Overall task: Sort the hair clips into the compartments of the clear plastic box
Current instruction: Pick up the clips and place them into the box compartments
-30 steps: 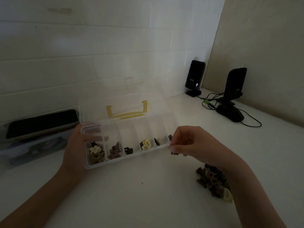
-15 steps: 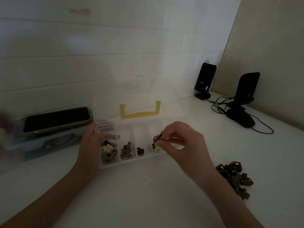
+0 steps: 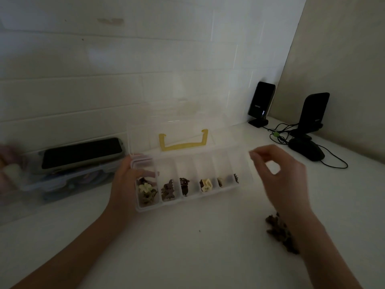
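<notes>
The clear plastic box (image 3: 187,200) lies open on the white counter, its lid with a yellow handle (image 3: 183,146) tilted back. Brown, dark and cream hair clips sit in its near row: a small heap (image 3: 146,191) at the far left, then single clips such as a dark one (image 3: 184,185) and a cream one (image 3: 206,184). My left hand (image 3: 127,184) grips the box's left end, thumb inside the first compartment. My right hand (image 3: 285,174) hovers just right of the box, blurred, thumb and forefinger curled into a ring with no clip visible. A loose pile of brown clips (image 3: 279,232) lies partly behind my right wrist.
At the left, a black flat device (image 3: 81,153) rests on a clear lidded container (image 3: 68,180) against the tiled wall. Two black speakers (image 3: 261,103) (image 3: 312,113), a black mouse (image 3: 306,151) and cables occupy the back right corner.
My right hand held a clip over the box's middle compartments half a second ago; it has since moved right, off the box, with no clip showing. My left hand keeps its grip.
</notes>
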